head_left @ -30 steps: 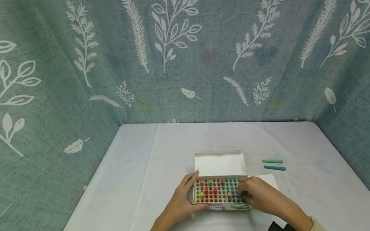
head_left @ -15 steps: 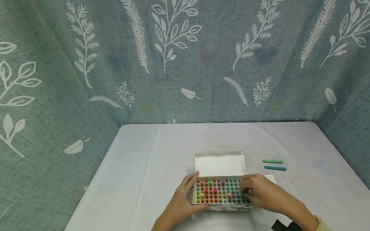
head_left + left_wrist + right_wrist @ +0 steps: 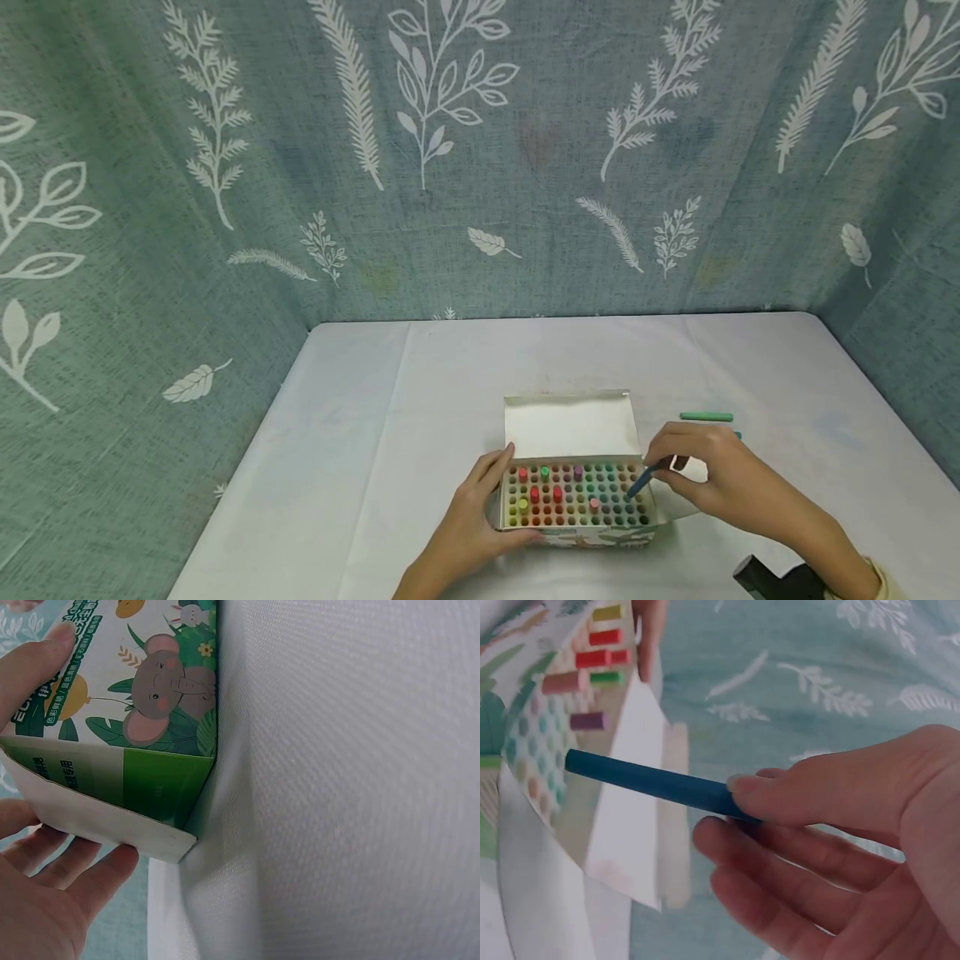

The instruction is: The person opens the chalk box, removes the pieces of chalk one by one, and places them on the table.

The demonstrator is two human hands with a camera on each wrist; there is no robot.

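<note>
I'd steer the blue stick (image 3: 649, 784), which the right hand (image 3: 712, 463) pinches in its fingers, tilted at the right side of the holed tray (image 3: 570, 495), upright so it won't snag, while the fingers of the left hand (image 3: 471, 512) grip the box (image 3: 592, 539).

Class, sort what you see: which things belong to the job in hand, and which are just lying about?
Likely in the job:
right hand, pinching a blue stick
left hand, holding the box

Apparently lying about:
green stick on the table
another blue stick, mostly hidden by the right hand
</note>
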